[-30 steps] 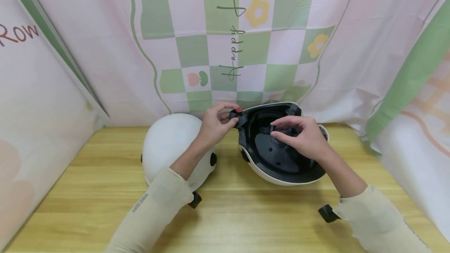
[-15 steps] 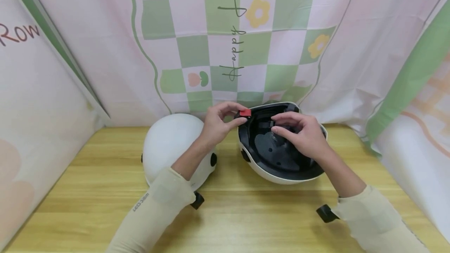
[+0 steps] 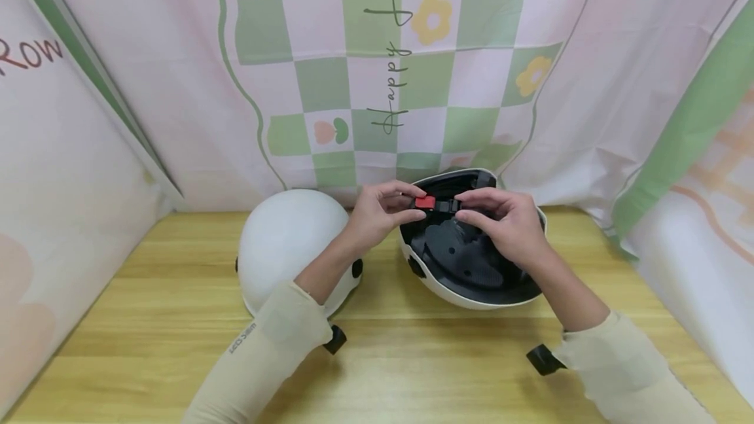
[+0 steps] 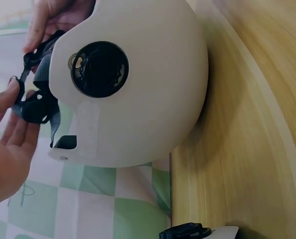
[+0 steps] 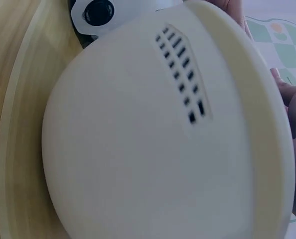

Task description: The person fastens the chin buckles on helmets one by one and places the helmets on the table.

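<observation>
An upturned white helmet (image 3: 450, 294) with a black lining shows its open inside in the head view. Over that opening, my left hand (image 3: 377, 214) pinches a black chin-strap buckle (image 4: 34, 108) with a red button (image 3: 425, 203) between thumb and fingers. Close on its right, my right hand (image 3: 511, 222) pinches the black strap clip (image 3: 452, 206). The two parts lie end to end; whether they are locked together I cannot tell. In the right wrist view the helmet's vented shell hides most of the work, and only part of the right hand shows at the edge.
A second white helmet (image 3: 288, 247) sits dome up on the wooden table (image 3: 412, 371), left of the first and beneath my left forearm. A patterned curtain (image 3: 377, 84) hangs just behind both helmets. Black wrist cameras (image 3: 544, 360) stick out below the sleeves.
My left hand has moved right and slightly down, bringing the red-button buckle from the helmet's left rim over to the clip. The right hand has stayed nearly still, holding the clip.
</observation>
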The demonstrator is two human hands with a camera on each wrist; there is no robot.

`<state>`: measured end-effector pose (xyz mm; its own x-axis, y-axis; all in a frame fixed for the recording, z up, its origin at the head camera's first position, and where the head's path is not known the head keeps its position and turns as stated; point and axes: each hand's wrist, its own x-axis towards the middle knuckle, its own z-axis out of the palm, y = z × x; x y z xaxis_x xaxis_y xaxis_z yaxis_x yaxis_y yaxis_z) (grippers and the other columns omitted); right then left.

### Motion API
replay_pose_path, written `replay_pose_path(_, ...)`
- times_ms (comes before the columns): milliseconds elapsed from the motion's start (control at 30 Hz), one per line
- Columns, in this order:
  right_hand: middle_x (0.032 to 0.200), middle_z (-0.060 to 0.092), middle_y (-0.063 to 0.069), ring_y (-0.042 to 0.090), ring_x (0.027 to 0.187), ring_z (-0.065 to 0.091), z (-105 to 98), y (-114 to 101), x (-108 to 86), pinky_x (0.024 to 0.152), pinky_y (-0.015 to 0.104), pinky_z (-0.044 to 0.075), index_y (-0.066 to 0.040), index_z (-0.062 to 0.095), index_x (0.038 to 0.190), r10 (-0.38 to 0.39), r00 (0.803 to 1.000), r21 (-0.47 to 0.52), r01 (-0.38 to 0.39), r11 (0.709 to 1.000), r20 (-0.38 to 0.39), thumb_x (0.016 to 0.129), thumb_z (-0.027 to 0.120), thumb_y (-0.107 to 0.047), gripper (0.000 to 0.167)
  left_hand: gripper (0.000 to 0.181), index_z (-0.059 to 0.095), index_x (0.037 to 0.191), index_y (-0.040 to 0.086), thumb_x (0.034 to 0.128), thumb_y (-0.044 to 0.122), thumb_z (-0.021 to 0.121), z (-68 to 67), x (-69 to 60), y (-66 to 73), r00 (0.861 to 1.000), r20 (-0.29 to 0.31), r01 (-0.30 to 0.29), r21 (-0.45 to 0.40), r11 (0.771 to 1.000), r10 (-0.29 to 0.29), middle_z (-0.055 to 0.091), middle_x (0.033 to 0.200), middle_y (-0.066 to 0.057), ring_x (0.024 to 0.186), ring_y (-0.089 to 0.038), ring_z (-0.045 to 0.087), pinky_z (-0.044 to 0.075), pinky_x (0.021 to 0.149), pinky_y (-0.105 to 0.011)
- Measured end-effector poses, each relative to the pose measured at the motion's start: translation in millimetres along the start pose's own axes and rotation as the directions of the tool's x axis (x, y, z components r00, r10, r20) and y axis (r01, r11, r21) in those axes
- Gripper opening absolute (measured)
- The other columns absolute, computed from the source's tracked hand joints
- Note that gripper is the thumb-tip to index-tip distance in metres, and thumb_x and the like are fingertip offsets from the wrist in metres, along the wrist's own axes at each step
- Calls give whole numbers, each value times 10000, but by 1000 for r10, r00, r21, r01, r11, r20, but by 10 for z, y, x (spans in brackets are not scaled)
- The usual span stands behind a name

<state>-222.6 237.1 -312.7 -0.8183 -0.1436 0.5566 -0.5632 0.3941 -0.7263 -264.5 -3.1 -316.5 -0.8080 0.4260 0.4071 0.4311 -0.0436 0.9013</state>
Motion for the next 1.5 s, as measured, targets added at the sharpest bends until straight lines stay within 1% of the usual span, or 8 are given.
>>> replay_pose_path(167, 938, 764, -140, 3, 799, 703, 22, 7, -4, 715, 133, 546, 64, 757, 1096, 22, 1000, 29, -22, 999, 12, 898, 781, 32, 202, 324, 717, 1185, -77, 872, -51, 796, 28, -4, -9, 1000, 1, 16, 17, 1000, -16, 745, 1110, -198, 816, -113, 659, 546, 755, -213)
replay_pose_path(367, 933, 764, -148, 2, 821, 717, 25, 12, -8, 728, 141, 553, 78, 738, 1104, 60, 998, 50, -61, 997, 15, 905, 779, 18, 213, 293, 726, 1130, -78, 853, -49, 817, 55, -17, -20, 999, -9, 46, -3, 999, -46, 743, 992, -173, 737, -103, 611, 514, 704, -204)
replay_pose_path(500, 928, 772, -123, 14, 813, 710, 13, 28, -9, 723, 148, 552, 93, 731, 1089, 75, 997, 66, -76, 995, 26, 907, 790, -16, 220, 275, 733, 1120, -82, 858, -52, 810, 51, -19, -31, 1000, 4, 23, 1, 1000, -23, 735, 1003, -158, 739, -106, 590, 499, 684, -203)
replay_pose_path(633, 913, 769, -142, 27, 785, 705, 6, 48, -20, 696, 154, 553, 100, 742, 1061, 68, 997, 95, -71, 993, 32, 894, 781, 37, 183, 268, 740, 1116, -92, 858, -61, 806, 54, -16, -48, 1000, 24, 16, -10, 1000, -16, 732, 1011, -154, 729, -108, 563, 471, 659, -207)
replay_pose_path(867, 910, 792, -71, 53, 783, 714, 11, 97, -50, 684, 163, 562, 10, 805, 1032, 74, 996, 270, -83, 959, 42, 876, 771, 86, 176, 275, 745, 1111, -105, 846, -74, 811, 64, -31, -60, 999, 37, 40, -29, 999, -39, 718, 969, -116, 699, -110, 550, 470, 643, -211)
replay_pose_path(1000, 923, 797, -49, 51, 805, 724, 31, 115, -57, 706, 168, 575, 14, 808, 1035, 72, 996, 331, -83, 940, 45, 873, 767, 97, 186, 272, 750, 1106, -106, 841, -87, 809, 67, -37, -80, 998, 31, 54, -38, 998, -53, 707, 913, -83, 679, -111, 530, 460, 622, -212)
replay_pose_path(1233, 942, 797, -52, 56, 834, 727, 78, 131, -55, 714, 172, 577, -17, 820, 1037, 70, 996, 363, -84, 928, 53, 868, 769, 103, 213, 291, 751, 1120, -95, 840, -65, 821, 106, -25, -86, 995, 42, 91, -56, 994, -88, 732, 992, -117, 741, -76, 623, 526, 691, -209)
replay_pose_path(1500, 924, 797, -36, 69, 809, 733, 95, 149, -60, 713, 181, 583, -14, 815, 1031, 61, 997, 376, -77, 923, 55, 860, 771, 114, 219, 289, 738, 1129, -104, 850, -74, 807, 112, -24, -96, 995, 47, 88, -45, 995, -86, 733, 1052, -195, 767, -73, 641, 534, 716, -203)
